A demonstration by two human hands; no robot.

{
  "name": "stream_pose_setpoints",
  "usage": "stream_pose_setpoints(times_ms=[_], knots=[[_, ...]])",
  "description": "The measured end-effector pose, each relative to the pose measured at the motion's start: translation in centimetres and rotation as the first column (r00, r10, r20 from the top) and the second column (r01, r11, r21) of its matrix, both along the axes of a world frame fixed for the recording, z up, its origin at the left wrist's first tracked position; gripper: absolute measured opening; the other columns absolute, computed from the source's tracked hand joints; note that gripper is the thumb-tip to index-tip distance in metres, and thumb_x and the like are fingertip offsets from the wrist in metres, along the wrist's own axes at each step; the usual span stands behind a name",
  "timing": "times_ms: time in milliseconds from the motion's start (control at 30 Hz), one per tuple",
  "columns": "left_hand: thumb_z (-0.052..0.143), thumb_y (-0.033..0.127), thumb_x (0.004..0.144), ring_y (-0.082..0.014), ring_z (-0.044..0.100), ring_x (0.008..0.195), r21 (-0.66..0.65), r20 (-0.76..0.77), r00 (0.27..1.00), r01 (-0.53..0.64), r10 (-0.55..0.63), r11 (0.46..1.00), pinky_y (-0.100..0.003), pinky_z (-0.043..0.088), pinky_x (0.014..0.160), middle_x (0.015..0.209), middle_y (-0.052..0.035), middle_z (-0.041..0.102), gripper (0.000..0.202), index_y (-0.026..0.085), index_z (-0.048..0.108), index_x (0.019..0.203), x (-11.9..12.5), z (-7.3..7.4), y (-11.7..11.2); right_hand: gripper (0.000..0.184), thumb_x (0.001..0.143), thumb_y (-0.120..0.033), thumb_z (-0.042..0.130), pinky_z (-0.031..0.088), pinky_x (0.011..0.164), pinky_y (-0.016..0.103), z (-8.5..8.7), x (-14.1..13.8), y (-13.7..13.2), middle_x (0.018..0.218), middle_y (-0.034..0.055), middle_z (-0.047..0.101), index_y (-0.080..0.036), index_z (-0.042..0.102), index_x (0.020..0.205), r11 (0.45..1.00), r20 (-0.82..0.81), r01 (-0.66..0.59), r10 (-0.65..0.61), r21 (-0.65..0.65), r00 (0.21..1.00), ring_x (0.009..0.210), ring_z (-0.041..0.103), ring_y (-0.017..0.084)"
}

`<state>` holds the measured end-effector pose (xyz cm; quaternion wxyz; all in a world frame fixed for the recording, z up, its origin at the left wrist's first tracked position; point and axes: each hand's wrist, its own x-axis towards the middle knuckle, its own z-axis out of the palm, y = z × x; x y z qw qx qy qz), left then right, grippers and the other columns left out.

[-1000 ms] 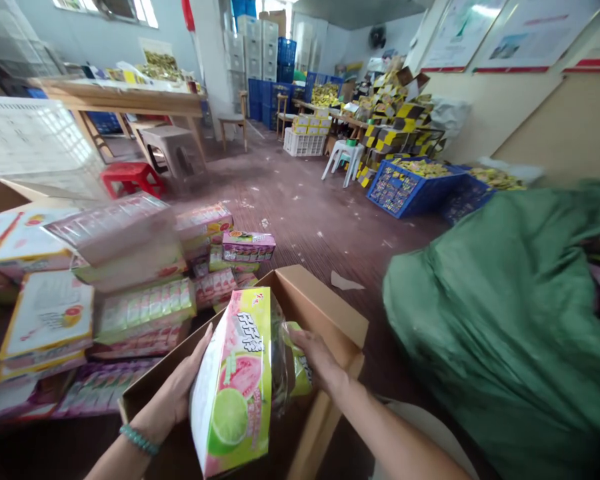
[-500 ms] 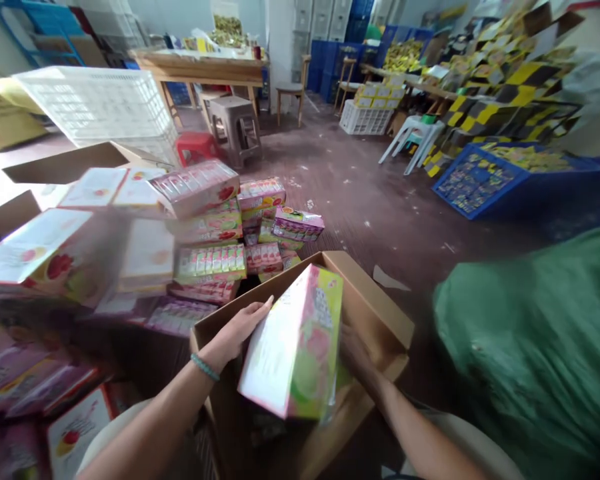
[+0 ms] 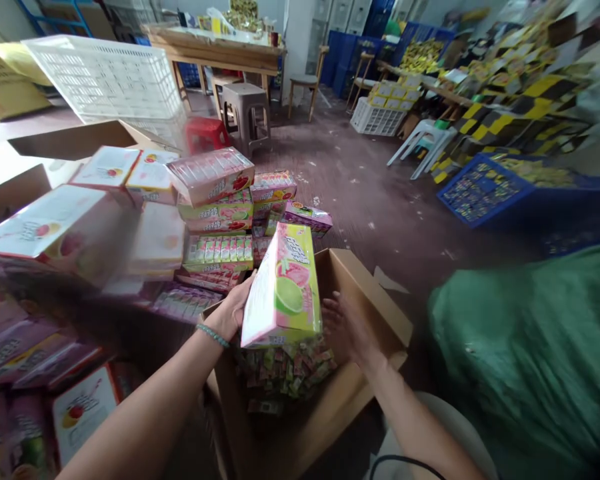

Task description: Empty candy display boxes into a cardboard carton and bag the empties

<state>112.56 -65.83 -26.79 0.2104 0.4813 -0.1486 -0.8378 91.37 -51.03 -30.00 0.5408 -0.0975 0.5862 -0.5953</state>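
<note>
A printed box (image 3: pixel 295 283) with a green and pink fruit picture on its side is held tilted above a cardboard carton (image 3: pixel 367 293). My left hand (image 3: pixel 237 307), with a beaded bracelet at the wrist, grips it from the left; part of the fingers is hidden behind it. Just off the box's right side, my right hand (image 3: pixel 347 327) has its fingers apart and holds nothing; it is slightly blurred. Many small green and pink packets (image 3: pixel 290 370) lie loose inside the carton.
Stacked fruit-printed boxes (image 3: pixel 217 173) stand to the left, with a white crate (image 3: pixel 105 80) behind. A red stool (image 3: pixel 205 133) and a grey stool (image 3: pixel 247 110) are beyond. On the right are a green sack (image 3: pixel 530 347) and a blue crate (image 3: pixel 485 187).
The box has risen out of the carton and moved a little left with my left hand, uncovering the packets. My right hand has come away from its side, fingers spread.
</note>
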Motion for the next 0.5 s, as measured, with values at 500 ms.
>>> stream_pose_setpoints(times_ms=[500], knots=[[0.05,0.089,0.074,-0.0304,0.069,0.08,-0.666,0.621,0.77,0.418,0.149,0.617,-0.036,0.052,0.066,0.09,-0.0116,0.076,0.078,0.017,0.069,0.099,-0.9,-6.7,-0.6,0.062,0.071,-0.04,0.084,0.052,0.102,0.049,3.6,-0.7,3.0,0.115,0.0107,0.076,-0.019,0.064,0.126,0.983,0.021,-0.174,0.176,-0.065,0.984,0.11,0.071,0.032]])
